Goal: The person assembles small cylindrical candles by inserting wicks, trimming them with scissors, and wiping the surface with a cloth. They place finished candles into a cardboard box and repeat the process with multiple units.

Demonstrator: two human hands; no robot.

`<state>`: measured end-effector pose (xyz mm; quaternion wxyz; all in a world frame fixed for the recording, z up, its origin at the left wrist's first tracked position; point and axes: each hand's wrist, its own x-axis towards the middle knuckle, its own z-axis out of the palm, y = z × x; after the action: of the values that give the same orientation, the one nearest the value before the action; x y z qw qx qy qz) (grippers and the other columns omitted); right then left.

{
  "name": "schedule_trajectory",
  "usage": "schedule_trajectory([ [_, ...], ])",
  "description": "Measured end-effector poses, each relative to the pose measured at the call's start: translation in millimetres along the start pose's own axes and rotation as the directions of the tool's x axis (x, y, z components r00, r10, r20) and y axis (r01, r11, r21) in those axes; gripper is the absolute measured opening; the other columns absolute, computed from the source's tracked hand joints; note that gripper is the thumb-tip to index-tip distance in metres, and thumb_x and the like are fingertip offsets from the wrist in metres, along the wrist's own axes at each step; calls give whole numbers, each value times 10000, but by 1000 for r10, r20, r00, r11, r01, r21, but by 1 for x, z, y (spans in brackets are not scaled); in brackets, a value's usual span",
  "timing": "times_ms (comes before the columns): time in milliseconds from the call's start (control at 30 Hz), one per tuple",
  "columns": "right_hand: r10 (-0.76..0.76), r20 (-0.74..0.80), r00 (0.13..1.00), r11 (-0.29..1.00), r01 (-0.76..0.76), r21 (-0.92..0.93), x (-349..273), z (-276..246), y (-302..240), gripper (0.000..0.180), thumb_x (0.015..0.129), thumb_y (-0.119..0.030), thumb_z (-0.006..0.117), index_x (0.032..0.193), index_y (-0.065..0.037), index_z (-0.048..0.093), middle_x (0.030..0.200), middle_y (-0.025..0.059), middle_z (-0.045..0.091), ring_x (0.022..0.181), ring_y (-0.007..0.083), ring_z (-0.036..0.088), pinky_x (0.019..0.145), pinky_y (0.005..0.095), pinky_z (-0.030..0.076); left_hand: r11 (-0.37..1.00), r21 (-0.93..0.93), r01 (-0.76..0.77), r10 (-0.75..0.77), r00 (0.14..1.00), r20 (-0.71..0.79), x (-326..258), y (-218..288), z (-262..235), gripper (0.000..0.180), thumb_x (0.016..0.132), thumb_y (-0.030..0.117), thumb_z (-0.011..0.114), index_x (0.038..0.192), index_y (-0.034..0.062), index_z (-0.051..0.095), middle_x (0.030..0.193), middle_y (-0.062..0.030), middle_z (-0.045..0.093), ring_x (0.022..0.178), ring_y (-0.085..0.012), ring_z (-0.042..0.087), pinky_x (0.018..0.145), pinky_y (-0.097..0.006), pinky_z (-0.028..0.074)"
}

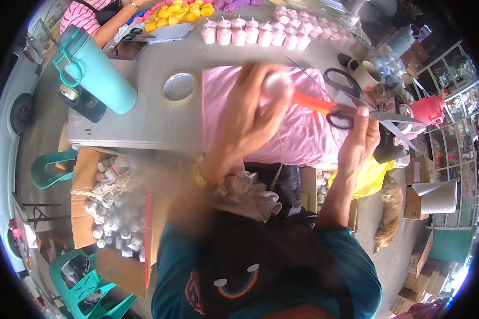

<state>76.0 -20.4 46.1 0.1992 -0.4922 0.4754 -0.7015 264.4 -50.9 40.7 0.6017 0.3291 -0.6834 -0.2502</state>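
My left hand [245,114] is curled above a pink cloth [303,141], with a small white-and-pink round piece [278,85] between its fingers, blurred by motion. On the right, my right hand [361,139] is closed around black-handled scissors [375,115] near their pivot, thumb on top. The spread blades point right and the handle loops lie toward the cloth. An orange strip-like handle [311,102] runs from beside the left hand toward the scissors; whether either hand grips it is unclear. A thin dark rod [307,74] slants over the cloth.
A tape roll [179,87] and a teal tumbler [98,72] stand left on the table [159,125]. Small pink cups [245,36] line the back, near another person's arm [114,26]. An open carton [85,223] of small pieces is lower left; a cat [388,212] lies on the floor right.
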Motion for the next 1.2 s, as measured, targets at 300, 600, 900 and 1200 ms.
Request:
schedule_trajectory([
  [300, 448, 813, 373, 807, -560, -188, -56, -53, 10, 268, 971, -168, 476, 1089, 9, 641, 870, 99, 687, 757, 115, 605, 680, 264, 478, 974, -226, 29, 6, 988, 153, 26, -15, -23, 482, 787, 68, 749, 1228, 10, 565, 1367, -134, 437, 1168, -226, 549, 928, -328, 496],
  [600, 337, 901, -274, 515, -748, -419, -84, -53, 28, 516, 853, -157, 560, 1341, -13, 472, 1103, 114, 634, 1098, 162, 534, 971, 300, 370, 747, 664, -35, -172, 954, 244, -64, -28, -59, 586, 714, 201, 755, 1264, 109, 573, 1220, -130, 528, 1086, -312, 569, 1055, -547, 302],
  [900, 118, 943, -313, 155, -932, -328, -84, -60, 40, 734, 757, -144, 582, 1408, 83, 329, 1310, 237, 521, 1239, 260, 487, 1082, 336, 310, 703, 711, -14, -143, 976, 161, -59, -23, -39, 467, 715, 195, 690, 1166, 114, 596, 1020, -70, 586, 984, -313, 604, 1047, -706, 138],
  [1200, 508, 828, -237, 196, -904, -379, -92, -58, 16, 648, 810, -208, 632, 1369, 40, 418, 1256, 228, 569, 1191, 276, 540, 1059, 353, 350, 578, 799, -164, -17, 977, 212, -53, -31, -25, 290, 714, 166, 688, 983, 79, 625, 924, -98, 546, 865, -312, 595, 1071, -694, 154],
])
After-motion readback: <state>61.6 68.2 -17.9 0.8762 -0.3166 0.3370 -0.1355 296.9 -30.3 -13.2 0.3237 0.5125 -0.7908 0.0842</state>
